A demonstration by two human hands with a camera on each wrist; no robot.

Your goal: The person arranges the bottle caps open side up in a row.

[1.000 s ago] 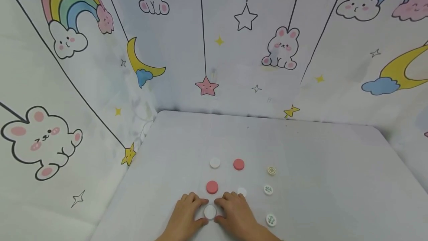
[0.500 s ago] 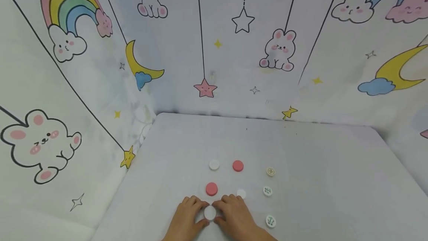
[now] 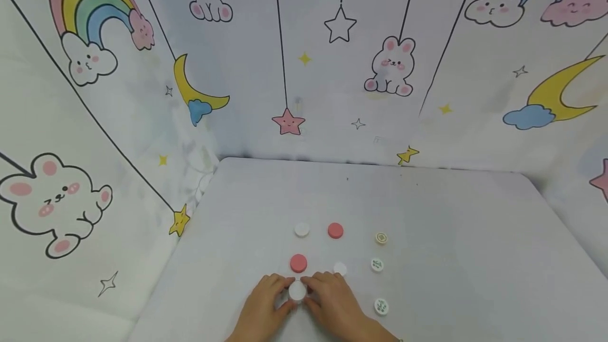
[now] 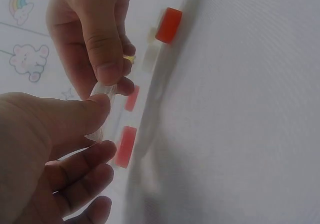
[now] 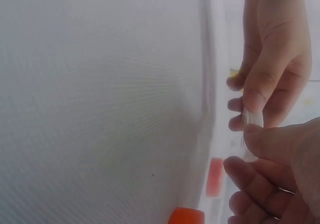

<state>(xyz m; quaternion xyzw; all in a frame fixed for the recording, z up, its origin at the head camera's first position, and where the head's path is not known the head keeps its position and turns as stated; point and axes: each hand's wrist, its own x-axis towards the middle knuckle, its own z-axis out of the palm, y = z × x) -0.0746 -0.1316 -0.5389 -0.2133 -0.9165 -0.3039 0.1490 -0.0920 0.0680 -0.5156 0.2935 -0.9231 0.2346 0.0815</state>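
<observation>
Both hands pinch one white round cap [image 3: 297, 291] at the front of the table, each between thumb and fingers on its own side. My left hand [image 3: 263, 302] is on its left, my right hand [image 3: 334, 297] on its right. In the left wrist view the cap [image 4: 104, 109] stands out from the tabletop and looks raised. Its ribbed side also shows as a pale cap edge [image 5: 254, 119] in the right wrist view, partly hidden by thumbs. Just beyond the hands lies a red cap [image 3: 298, 263]. Another white cap [image 3: 339, 268] is partly behind my right hand.
Farther back lie a white cap [image 3: 302, 230] and a second red cap [image 3: 335, 230]. To the right are a yellowish patterned disc [image 3: 381, 238] and two white discs with green marks, a farther disc [image 3: 377, 265] and a nearer disc [image 3: 381, 307]. A printed cloth wall [image 3: 256, 78] encloses the white table [image 3: 465, 236].
My hands have closed in on the white cap from both sides. The cap now appears nearer to the red cap beyond it. The head view has shifted slightly; the other caps and discs stay put.
</observation>
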